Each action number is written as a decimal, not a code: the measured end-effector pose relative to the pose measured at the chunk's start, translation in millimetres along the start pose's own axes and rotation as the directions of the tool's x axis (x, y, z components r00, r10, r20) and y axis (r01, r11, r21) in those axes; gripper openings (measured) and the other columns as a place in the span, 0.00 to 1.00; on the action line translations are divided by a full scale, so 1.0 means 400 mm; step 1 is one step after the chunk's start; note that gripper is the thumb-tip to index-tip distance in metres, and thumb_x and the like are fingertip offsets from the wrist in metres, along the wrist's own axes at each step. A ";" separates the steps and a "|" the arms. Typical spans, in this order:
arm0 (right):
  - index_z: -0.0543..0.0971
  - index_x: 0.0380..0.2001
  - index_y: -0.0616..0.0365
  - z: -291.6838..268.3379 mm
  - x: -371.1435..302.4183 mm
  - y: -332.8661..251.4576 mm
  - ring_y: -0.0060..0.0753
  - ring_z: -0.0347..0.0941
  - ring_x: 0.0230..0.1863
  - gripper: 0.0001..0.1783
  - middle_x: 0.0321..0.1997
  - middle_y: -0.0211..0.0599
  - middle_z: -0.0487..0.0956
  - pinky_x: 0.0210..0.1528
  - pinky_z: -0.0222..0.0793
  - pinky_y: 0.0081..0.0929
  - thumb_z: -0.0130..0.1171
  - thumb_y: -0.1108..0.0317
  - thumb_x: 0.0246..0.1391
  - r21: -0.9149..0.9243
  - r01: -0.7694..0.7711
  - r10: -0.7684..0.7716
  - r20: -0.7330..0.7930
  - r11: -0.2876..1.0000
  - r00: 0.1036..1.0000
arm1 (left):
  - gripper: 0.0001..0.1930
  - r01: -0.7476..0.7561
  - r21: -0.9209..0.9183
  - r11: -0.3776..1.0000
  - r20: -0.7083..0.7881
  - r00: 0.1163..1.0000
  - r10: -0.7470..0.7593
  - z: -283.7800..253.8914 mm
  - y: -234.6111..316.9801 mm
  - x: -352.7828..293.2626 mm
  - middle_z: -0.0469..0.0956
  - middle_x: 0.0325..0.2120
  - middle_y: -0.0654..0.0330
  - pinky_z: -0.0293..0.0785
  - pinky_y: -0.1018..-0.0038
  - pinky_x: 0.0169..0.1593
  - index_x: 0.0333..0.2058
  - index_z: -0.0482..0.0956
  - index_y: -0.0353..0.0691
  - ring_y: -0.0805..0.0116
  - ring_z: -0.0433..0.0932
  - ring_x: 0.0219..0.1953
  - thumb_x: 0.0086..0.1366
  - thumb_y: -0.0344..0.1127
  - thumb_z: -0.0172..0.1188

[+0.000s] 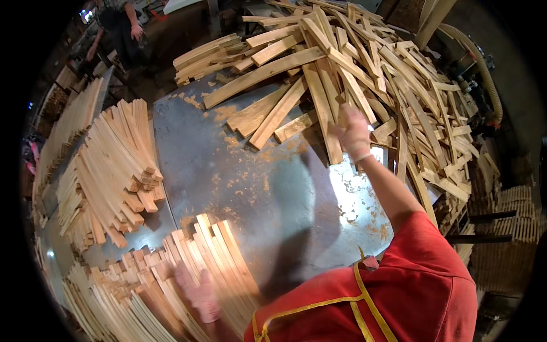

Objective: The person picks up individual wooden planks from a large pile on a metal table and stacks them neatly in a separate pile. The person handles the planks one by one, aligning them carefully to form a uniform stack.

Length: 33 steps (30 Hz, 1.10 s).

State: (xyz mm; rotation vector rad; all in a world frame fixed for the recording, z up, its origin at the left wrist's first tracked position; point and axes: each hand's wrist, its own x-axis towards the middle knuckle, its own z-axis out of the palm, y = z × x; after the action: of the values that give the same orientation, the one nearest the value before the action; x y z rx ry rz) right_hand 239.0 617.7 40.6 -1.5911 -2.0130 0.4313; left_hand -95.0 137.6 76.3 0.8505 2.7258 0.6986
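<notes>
1. Near side, seven o'clock: an aligned row of wooden strips (236,256) is lying with uneven far ends; a sideways shove, in our judgement, could be fanning its pieces out of line

2. Left hand (196,290), seven o'clock: it is extending over this row, thumb and fingers spreading well apart, apparently gripping nothing; blur is hiding whether the palm is pressing on the wood

3. Metal tabletop (191,142), centre: brown debris (242,181) is dotting its surface; such scraps might be catching under a dragged strip and skewing it

4. Stacked strips (117,165), nine o'clock: their ends are overlapping in a stepped heap; a knock could be sending upper pieces sliding

5. Right hand (353,134), two o'clock: it is reaching in beside a long strip (320,108), fingers seeming partly bent; because of blur, we cannot be telling a grasp from a light touch

6. Loose pile (421,114), twelve to three o'clock: its strips are crossing and bearing on one another; tugging a lower piece could be making others slip onto the fingers
</notes>
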 end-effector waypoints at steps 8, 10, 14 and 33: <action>0.54 0.79 0.51 -0.109 0.196 0.072 0.48 0.71 0.70 0.64 0.74 0.52 0.68 0.65 0.73 0.44 0.77 0.40 0.45 -0.422 -0.221 0.322 0.185 0.879 0.929 | 0.41 -0.167 0.010 0.986 0.433 0.890 0.146 0.179 0.269 -0.290 0.65 0.71 0.41 0.63 0.59 0.73 0.72 0.66 0.36 0.44 0.65 0.73 0.63 0.43 0.69; 0.56 0.77 0.56 -0.109 0.187 0.150 0.54 0.76 0.65 0.60 0.66 0.55 0.74 0.61 0.76 0.45 0.75 0.49 0.48 -0.263 -0.271 0.325 0.190 0.926 0.927 | 0.42 -0.154 -0.083 0.985 0.503 0.847 0.174 0.218 0.308 -0.350 0.65 0.71 0.41 0.64 0.57 0.72 0.72 0.66 0.39 0.40 0.65 0.72 0.63 0.49 0.67; 0.56 0.76 0.62 -0.105 -0.088 0.231 0.46 0.83 0.47 0.52 0.53 0.54 0.81 0.50 0.81 0.38 0.71 0.63 0.51 0.536 -0.302 0.088 0.388 0.788 0.918 | 0.43 -0.110 -0.198 0.974 0.525 0.827 0.200 0.263 0.321 -0.464 0.64 0.71 0.41 0.66 0.61 0.72 0.72 0.66 0.34 0.47 0.67 0.72 0.61 0.43 0.73; 0.68 0.63 0.60 0.144 -0.989 -0.230 0.25 0.74 0.30 0.31 0.37 0.33 0.79 0.32 0.74 0.28 0.66 0.57 0.62 0.275 -0.409 -0.198 0.955 0.870 0.223 | 0.47 0.151 -0.368 0.917 0.401 0.916 0.010 0.248 -0.041 -0.798 0.67 0.68 0.42 0.67 0.59 0.71 0.71 0.63 0.36 0.44 0.70 0.68 0.59 0.52 0.70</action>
State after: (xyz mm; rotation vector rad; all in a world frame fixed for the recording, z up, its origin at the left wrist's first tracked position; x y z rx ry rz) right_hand 196.8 217.3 -37.8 -1.1214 -2.1892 2.3533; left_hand 188.7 -21.3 -2.0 0.6977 2.1437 0.9048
